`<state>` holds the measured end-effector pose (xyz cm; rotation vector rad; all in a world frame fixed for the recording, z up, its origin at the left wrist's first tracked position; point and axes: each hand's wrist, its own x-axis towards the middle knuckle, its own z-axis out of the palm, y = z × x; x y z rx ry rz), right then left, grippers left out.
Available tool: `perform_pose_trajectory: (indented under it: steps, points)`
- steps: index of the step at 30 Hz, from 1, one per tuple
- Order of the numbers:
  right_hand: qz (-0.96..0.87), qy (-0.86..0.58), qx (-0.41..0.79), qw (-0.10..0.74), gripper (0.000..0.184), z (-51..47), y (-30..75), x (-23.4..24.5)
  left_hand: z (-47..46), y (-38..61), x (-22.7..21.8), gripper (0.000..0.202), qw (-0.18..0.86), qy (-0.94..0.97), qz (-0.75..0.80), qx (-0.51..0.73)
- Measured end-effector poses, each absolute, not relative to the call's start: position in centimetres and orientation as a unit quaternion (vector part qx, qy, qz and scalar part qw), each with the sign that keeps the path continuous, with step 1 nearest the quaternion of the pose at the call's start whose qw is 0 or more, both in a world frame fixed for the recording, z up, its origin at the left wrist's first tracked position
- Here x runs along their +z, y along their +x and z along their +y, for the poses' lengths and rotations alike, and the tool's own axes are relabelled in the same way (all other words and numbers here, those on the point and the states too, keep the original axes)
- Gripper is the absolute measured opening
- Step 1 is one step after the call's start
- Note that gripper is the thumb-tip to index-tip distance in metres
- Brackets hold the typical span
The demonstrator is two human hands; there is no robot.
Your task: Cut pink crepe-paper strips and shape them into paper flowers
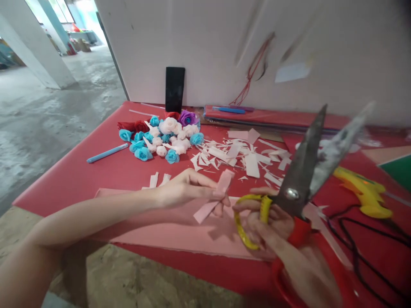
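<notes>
Between the fingertips of my left hand [192,188] is a pink paper strip [205,210], bent or crossed at the pinch. My right hand [272,226] is wrapped round a big pair of scissors [293,184], one handle red and the other bound in yellow. Its blades are spread and point up and away from me, apart from the strip. Under both hands lies a large pink paper sheet [154,229] on the red tabletop [105,175]. White paper scraps [237,154] are scattered just beyond my hands.
Blue, white, red and purple paper flowers [167,134] are heaped at the back left, before an upright black phone [175,89]. A blue pen-like stick [107,153] lies left. At right rests a yellow glue gun [364,192] near a black cord [353,244].
</notes>
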<state>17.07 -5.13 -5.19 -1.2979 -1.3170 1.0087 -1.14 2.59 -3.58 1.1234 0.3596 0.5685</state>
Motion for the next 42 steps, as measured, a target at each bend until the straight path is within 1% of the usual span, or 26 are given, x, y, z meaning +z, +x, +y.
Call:
perform_pose_trajectory:
  steps: [3,7,10,12,16,19,22,26,30,34,38,40,42]
  points:
    - [-0.508,-0.557,0.425,0.502,0.040,-5.0,16.5,-4.1,1.7,-0.8,-3.2,0.011,0.781,0.546,0.219,0.211]
    - [-0.493,-0.556,0.450,0.495,0.035,-4.4,15.7,-3.3,1.0,-0.5,-3.3,0.011,0.744,0.586,0.237,0.216]
    - [-0.483,-0.537,0.492,0.485,0.039,-4.5,15.2,-3.4,1.0,-0.5,-3.4,0.012,0.713,0.626,0.242,0.202]
    - [-0.486,-0.525,0.500,0.488,0.041,-4.7,15.1,-3.3,1.1,-0.5,-3.3,0.012,0.702,0.645,0.236,0.190]
    - [-0.498,-0.523,0.480,0.498,0.041,-5.0,15.0,-2.7,1.0,-0.6,-2.4,0.013,0.700,0.671,0.179,0.168]
    - [-0.495,-0.515,0.485,0.505,0.041,-5.0,15.0,-2.4,0.8,-0.5,-1.7,0.018,0.701,0.684,0.147,0.139]
    - [-0.488,-0.510,0.486,0.516,0.041,-4.9,14.9,-2.5,0.7,-0.5,-1.6,0.022,0.714,0.672,0.140,0.142]
    - [-0.485,-0.514,0.479,0.520,0.042,-4.9,15.0,-2.8,0.9,-0.5,-2.1,0.018,0.735,0.645,0.142,0.153]
    - [-0.486,-0.496,0.501,0.517,0.045,-5.0,15.0,-2.9,1.2,-0.7,-2.2,0.019,0.726,0.661,0.129,0.140]
    - [-0.505,-0.489,0.487,0.518,0.043,-5.0,14.8,-3.1,1.2,-0.8,-2.2,0.021,0.708,0.682,0.137,0.123]
    - [-0.532,-0.492,0.460,0.513,0.041,-4.7,14.8,-3.4,1.0,-0.7,-2.1,0.015,0.706,0.671,0.186,0.126]
    - [-0.533,-0.499,0.454,0.510,0.040,-4.4,15.0,-3.4,1.0,-0.8,-2.0,0.018,0.701,0.665,0.223,0.133]
    - [-0.514,-0.500,0.474,0.511,0.032,-4.0,15.5,-3.5,1.3,-0.9,-2.0,0.024,0.707,0.650,0.238,0.145]
